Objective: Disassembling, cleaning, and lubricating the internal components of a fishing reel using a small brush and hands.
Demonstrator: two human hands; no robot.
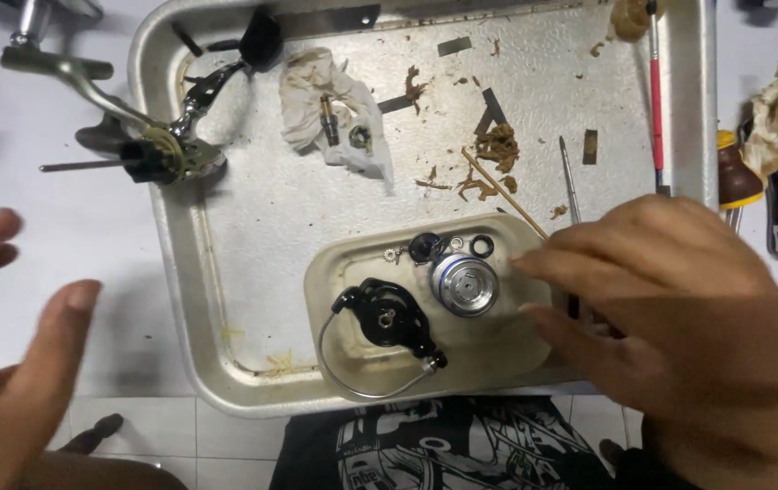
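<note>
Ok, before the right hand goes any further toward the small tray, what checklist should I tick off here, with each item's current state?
1. Right hand free of tools: ok, fingers spread, nothing gripped.
2. Left hand clear of the trays: ok, open over the white surface.
3. Silver spool inside the small tray: ok.
4. Black rotor with wire bail in the small tray: ok, though the bail loops over its edge.
5. Small washers grouped by the spool: ok; exact count cannot tell.
6. Large tray clean: not ok, brown grease smears.

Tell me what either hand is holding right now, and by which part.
Nothing is held. The left hand is open beside the metal tray; the right hand hovers with fingers spread over the small dish.
</note>
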